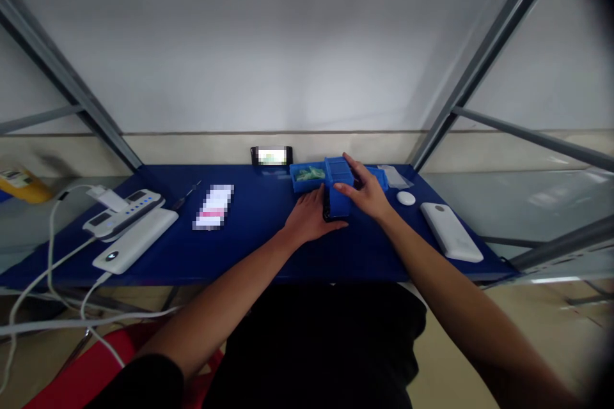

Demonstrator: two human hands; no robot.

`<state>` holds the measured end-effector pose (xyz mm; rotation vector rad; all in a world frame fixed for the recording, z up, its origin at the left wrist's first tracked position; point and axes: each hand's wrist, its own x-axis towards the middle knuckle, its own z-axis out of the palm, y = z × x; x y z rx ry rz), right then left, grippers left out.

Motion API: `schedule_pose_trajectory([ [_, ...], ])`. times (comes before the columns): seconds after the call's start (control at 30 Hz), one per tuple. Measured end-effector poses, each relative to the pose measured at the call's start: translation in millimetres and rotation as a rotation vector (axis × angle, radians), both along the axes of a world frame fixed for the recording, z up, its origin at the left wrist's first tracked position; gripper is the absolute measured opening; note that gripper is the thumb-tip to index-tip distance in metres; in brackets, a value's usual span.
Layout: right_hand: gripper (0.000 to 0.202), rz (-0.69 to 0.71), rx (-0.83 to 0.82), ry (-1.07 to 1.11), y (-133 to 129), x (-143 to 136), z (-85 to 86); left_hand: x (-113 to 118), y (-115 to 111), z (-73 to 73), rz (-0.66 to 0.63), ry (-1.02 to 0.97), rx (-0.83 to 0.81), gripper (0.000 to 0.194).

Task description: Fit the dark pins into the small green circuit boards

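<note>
Gripping a tipped blue plastic bin (338, 174) mid-frame in right hand (368, 194) — with left hand (309, 215) spread wide at its lower left.

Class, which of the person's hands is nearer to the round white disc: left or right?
Right. The right hand, on the blue bin, is just left of the round white disc; the left hand is farther left, at the bin's other side.

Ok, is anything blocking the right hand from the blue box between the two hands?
Nothing visible is: the right hand is already on that blue box, thumb across its near face. The left hand is at the box's left and near side, not between them.
</note>
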<state>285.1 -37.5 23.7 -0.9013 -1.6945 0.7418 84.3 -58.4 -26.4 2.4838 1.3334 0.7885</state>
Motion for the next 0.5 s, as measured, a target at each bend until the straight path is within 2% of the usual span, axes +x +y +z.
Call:
schedule_pose_trajectory([
  [0.17, 0.093, -0.01, 0.048, -0.025, 2.8, -0.7, 0.4, 0.0, -0.8, 2.3, 0.0, 0.008, -0.015, 0.108],
  [0.5, 0.095, 0.029, 0.016, 0.005, 4.5, -1.7, 2.1, 0.7, 1.0, 0.2, 0.013, 0.026, 0.0, 0.108],
])
